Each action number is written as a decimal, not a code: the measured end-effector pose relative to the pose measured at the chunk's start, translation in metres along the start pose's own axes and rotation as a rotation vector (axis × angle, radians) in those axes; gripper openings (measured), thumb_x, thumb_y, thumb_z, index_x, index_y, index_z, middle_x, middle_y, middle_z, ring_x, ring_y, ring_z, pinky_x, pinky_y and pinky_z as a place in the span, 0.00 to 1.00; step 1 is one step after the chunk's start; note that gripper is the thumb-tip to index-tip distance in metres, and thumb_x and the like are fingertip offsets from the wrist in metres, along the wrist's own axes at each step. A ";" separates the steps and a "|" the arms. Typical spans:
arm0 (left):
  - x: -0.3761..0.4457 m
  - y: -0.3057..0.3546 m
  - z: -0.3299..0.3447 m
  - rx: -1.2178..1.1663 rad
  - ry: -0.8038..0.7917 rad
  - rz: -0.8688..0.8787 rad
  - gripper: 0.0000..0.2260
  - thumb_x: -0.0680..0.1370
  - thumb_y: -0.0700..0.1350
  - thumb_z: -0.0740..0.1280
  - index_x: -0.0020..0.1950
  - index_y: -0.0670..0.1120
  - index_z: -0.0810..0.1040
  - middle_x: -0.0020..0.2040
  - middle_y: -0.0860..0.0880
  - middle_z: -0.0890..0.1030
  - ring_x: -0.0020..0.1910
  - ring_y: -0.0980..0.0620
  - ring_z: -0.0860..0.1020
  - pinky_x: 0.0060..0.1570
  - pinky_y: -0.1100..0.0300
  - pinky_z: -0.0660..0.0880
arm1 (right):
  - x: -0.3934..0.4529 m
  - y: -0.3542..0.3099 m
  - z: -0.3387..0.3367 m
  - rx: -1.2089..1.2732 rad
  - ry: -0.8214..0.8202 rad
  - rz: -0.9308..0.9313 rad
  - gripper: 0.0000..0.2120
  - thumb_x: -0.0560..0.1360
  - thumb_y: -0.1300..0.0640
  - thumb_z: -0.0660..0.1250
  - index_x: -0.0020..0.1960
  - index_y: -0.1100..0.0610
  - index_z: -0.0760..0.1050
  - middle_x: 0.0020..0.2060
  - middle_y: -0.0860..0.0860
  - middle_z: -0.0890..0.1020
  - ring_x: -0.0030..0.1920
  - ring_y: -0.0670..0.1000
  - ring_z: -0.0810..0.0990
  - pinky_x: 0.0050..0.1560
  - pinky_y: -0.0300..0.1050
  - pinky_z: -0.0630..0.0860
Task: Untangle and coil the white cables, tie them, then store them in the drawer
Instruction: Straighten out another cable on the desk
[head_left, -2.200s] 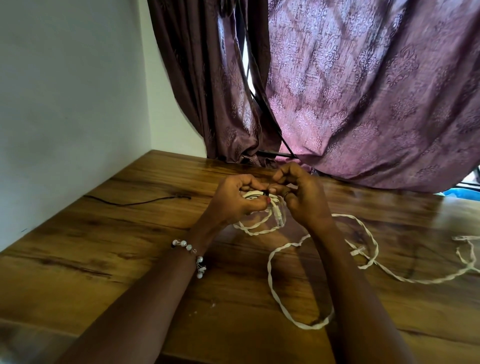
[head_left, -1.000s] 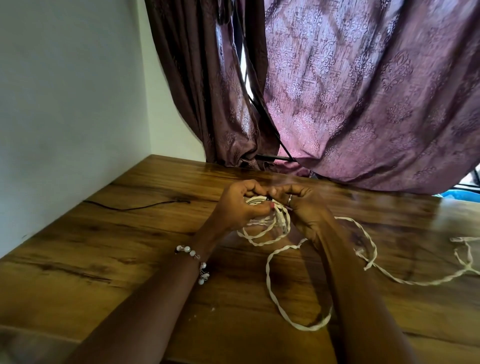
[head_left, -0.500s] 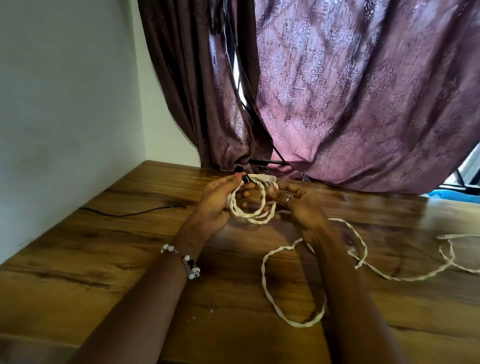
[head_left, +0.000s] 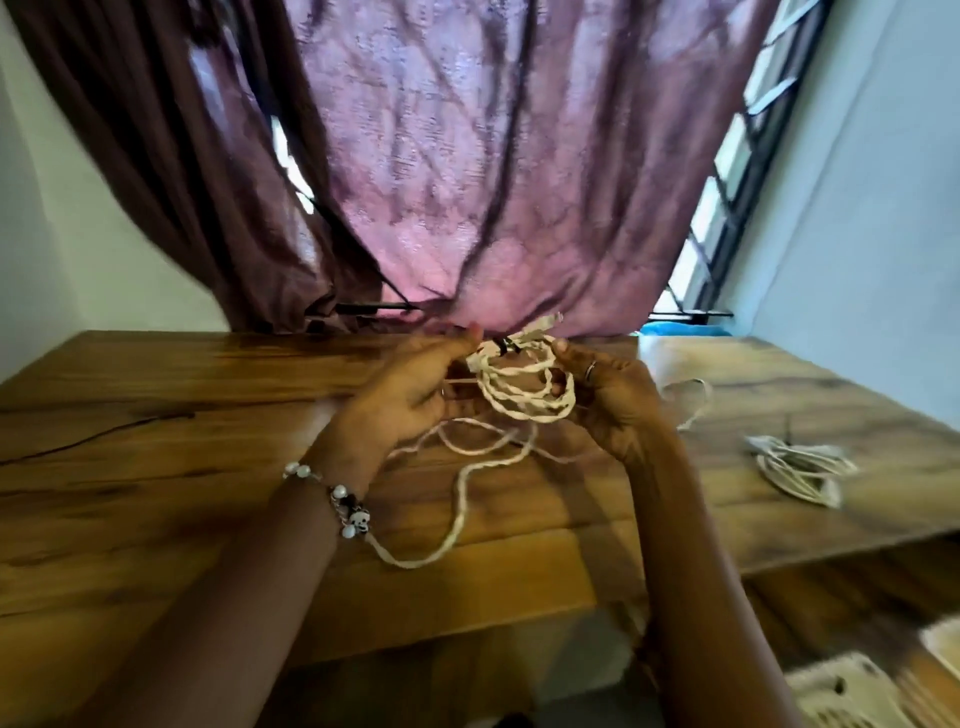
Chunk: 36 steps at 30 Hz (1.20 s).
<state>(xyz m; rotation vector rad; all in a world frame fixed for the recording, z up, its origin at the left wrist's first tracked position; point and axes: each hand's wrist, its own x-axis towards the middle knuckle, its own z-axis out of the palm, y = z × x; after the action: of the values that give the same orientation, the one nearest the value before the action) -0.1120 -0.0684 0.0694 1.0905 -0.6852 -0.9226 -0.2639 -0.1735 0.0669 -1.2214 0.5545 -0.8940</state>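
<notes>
- The left hand (head_left: 410, 395) is raised above the wooden table (head_left: 156, 467); its fingers are curled and its fingertips hold the left side of the coil (head_left: 524, 395) of white cable.
- The right hand (head_left: 613, 400) is just to the right of the coil, with the fingers bent, and it pinches the right side of the loops near their top; a ring (head_left: 590, 371) is on one finger.
- The coil hangs between the two hands, and something small and dark sits at its top, too blurred to tell what.
- The loose end of the cable (head_left: 457, 499) falls below the hands and lies on the table, curving under the left wrist.
- A bead bracelet (head_left: 337, 499) is on the left wrist.
- A second white cable bundle (head_left: 795, 467) lies on the table, well apart to the right of the right hand.
- Behind the hands hangs a purple curtain (head_left: 467, 156).
</notes>
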 end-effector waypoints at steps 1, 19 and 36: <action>0.001 -0.007 0.020 0.000 -0.028 -0.002 0.05 0.77 0.42 0.66 0.44 0.42 0.79 0.31 0.48 0.83 0.28 0.51 0.80 0.26 0.59 0.78 | -0.008 -0.006 -0.020 -0.046 0.035 -0.004 0.04 0.74 0.60 0.69 0.42 0.60 0.81 0.28 0.51 0.82 0.26 0.47 0.78 0.32 0.40 0.78; 0.014 -0.133 0.159 0.338 -0.118 -0.161 0.09 0.79 0.34 0.60 0.44 0.44 0.76 0.39 0.44 0.77 0.32 0.53 0.75 0.38 0.59 0.75 | -0.066 0.014 -0.213 -0.264 0.560 0.106 0.08 0.74 0.61 0.70 0.48 0.66 0.77 0.34 0.57 0.78 0.28 0.51 0.76 0.31 0.43 0.79; 0.004 -0.101 0.089 0.464 0.127 0.301 0.06 0.78 0.37 0.65 0.47 0.44 0.82 0.37 0.47 0.84 0.25 0.57 0.76 0.25 0.65 0.71 | -0.048 0.023 -0.133 -0.972 0.517 -0.330 0.13 0.73 0.60 0.69 0.57 0.56 0.78 0.42 0.57 0.85 0.42 0.56 0.83 0.49 0.50 0.78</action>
<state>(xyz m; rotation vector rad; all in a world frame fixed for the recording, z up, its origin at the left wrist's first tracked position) -0.2129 -0.1280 0.0039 1.3931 -0.9553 -0.4389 -0.3875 -0.2064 0.0030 -2.0004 1.3268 -1.2912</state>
